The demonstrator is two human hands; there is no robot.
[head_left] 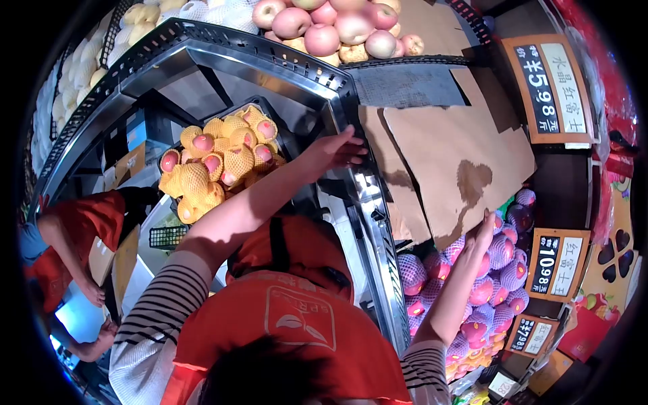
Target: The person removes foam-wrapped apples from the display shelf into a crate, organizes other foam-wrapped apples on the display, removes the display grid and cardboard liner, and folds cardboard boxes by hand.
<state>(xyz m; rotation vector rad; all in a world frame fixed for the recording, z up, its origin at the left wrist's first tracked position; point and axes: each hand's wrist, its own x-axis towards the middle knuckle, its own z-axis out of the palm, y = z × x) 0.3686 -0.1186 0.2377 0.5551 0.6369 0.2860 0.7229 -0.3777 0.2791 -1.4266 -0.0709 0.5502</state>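
Observation:
My left hand (333, 152) reaches over the metal rim of the display stand, its fingers stretched out and slightly apart, holding nothing. At the near edge of a brown cardboard sheet (432, 158) is my right hand (480, 233), its fingers closed on that edge and partly hidden. A dark wet-looking stain marks the sheet, which lies on the shelf over other cardboard. Just below the right hand are red apples in purple foam nets (482, 290). Left of my left hand, a dark crate holds apples in yellow foam nets (223, 152).
Bare pink apples (324, 34) are piled at the back. White-netted fruit (84, 64) lines the far left. Price signs (550, 88) stand along the right side. At the left, another person in a red vest (84, 236) has both hands low near a box. A black slotted guard (270, 50) edges the stand.

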